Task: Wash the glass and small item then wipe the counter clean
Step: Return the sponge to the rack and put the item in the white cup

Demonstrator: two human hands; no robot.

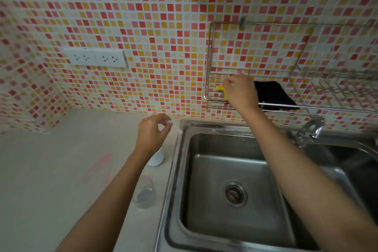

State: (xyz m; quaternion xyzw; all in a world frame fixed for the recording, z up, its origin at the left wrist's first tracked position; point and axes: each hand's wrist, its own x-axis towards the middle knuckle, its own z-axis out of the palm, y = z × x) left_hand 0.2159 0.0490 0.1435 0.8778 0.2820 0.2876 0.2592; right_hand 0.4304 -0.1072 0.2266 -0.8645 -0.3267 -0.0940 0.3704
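Note:
A clear glass (144, 192) stands on the pale counter (51, 170) just left of the sink (231, 182). Under my left forearm, a small white cup-like item (157, 158) rests behind the glass. My left hand (152, 134) hovers over the counter's edge near the sink corner and pinches a small clear straw-like piece (177, 129). Up at the wall-mounted wire rack (212, 80), my right hand (240, 91) has its fingers around a yellow sponge (221, 90). A black cloth (273, 94) lies in the rack right of that hand.
A pink smear (102, 166) stains the counter left of the glass. The tap (311, 129) stands at the sink's back right, with a second basin (351, 161) beyond it. Wall sockets (96, 57) sit on the tiled wall at left.

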